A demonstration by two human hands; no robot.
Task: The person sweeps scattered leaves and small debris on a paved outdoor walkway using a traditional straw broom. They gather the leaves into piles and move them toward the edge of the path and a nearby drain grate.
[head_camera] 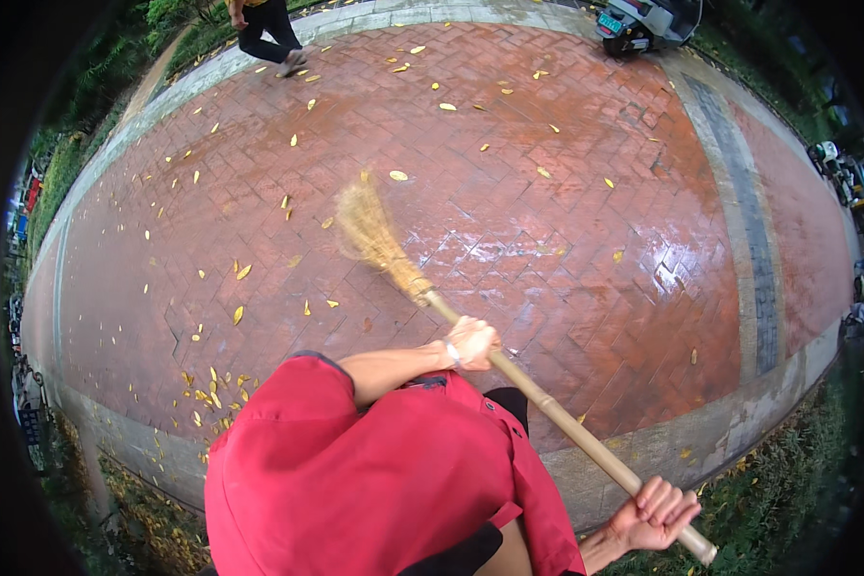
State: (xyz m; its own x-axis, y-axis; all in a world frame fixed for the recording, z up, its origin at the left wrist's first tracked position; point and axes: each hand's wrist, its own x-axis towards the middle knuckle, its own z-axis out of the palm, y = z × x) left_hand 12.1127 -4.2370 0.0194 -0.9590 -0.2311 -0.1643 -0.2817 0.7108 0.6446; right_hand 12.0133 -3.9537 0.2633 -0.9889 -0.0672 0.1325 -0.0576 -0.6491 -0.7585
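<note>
A straw broom with a bamboo handle [565, 423] slants across the view, its blurred bristle head [371, 230] at the upper left of the handle, low over the wet red brick paving [547, 194]. My left hand [473, 343], with a pale band at the wrist, is closed around the handle not far below the bristles. Near the handle's lower end, my right hand [659, 513] grips it with the fingers wrapped over. Yellow leaves [238, 315] lie scattered on the bricks, with a thicker cluster [212, 392] by my left side.
At the top left, a person in dark trousers [265, 32] walks at the paving's far side. A scooter [644, 25] stands at the top right. A pale stone kerb [151, 453] and plants [770, 482] border the bricks. More parked scooters [839, 173] are at the far right.
</note>
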